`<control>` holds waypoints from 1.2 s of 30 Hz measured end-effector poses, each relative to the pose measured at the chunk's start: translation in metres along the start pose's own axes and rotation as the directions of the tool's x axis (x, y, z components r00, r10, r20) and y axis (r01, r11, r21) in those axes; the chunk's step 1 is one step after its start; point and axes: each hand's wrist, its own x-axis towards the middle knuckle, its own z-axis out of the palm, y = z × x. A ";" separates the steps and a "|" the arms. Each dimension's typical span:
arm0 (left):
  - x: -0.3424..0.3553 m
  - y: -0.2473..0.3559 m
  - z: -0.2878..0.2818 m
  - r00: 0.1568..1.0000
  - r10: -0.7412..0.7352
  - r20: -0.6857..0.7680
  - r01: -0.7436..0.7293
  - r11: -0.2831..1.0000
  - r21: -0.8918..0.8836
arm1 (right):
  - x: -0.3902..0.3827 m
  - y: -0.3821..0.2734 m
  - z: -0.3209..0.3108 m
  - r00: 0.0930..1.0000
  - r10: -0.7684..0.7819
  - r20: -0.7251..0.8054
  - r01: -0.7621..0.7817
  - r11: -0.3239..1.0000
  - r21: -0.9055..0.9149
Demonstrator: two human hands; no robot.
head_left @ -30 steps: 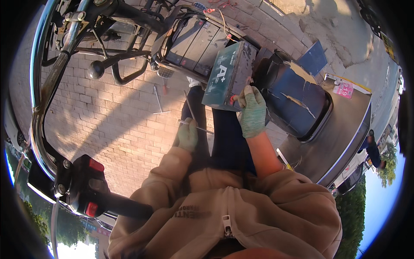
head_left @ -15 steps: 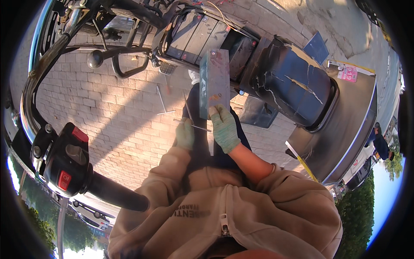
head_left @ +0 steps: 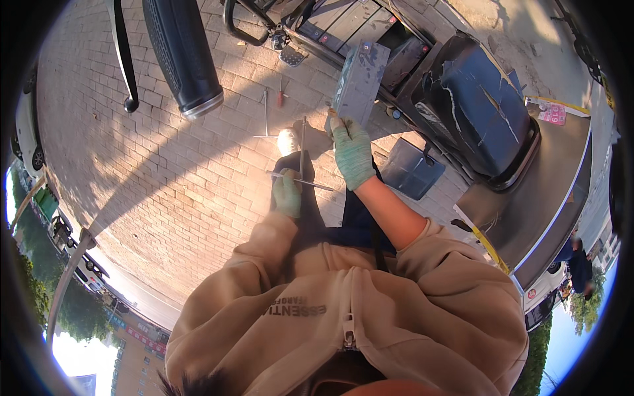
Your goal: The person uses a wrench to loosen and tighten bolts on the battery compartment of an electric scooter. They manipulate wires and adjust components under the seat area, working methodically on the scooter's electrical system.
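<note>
My right hand (head_left: 354, 153), in a green glove, is closed on the near end of a long grey block-shaped battery (head_left: 362, 76). The battery tilts away from me, its far end beside the open compartment of an electric scooter or tricycle. Several similar batteries (head_left: 350, 28) sit side by side in that compartment. My left hand (head_left: 287, 193), also gloved, is wrapped round a metal T-handle wrench (head_left: 303, 148). The wrench's crossbar lies in the fist and its shaft points away from me, above my leg.
Another T-handle wrench (head_left: 267, 113) and a red-handled screwdriver (head_left: 280, 99) lie on the brick paving. A cracked black seat (head_left: 479, 109) stands at right, with a dark panel (head_left: 413, 169) on the ground near it. A handlebar grip (head_left: 183, 56) juts in at upper left.
My right hand has carried the battery a little farther away and to the right, toward the compartment. My left hand still holds the wrench. The view has shifted, so the handlebar sits higher.
</note>
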 end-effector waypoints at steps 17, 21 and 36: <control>-0.006 -0.183 -0.238 0.989 0.007 -0.150 0.026 0.975 0.219 | -0.059 0.060 0.039 0.983 0.005 -0.181 0.046 0.960 0.277; -0.030 -0.182 -0.236 0.974 0.020 -0.225 -0.010 0.999 0.043 | -0.024 0.142 0.054 0.980 0.172 -0.103 -0.141 0.955 0.261; -0.056 -0.192 -0.244 0.997 -0.054 -0.047 0.061 0.984 0.168 | 0.083 0.319 0.129 1.000 -0.023 -0.014 0.017 0.943 -0.333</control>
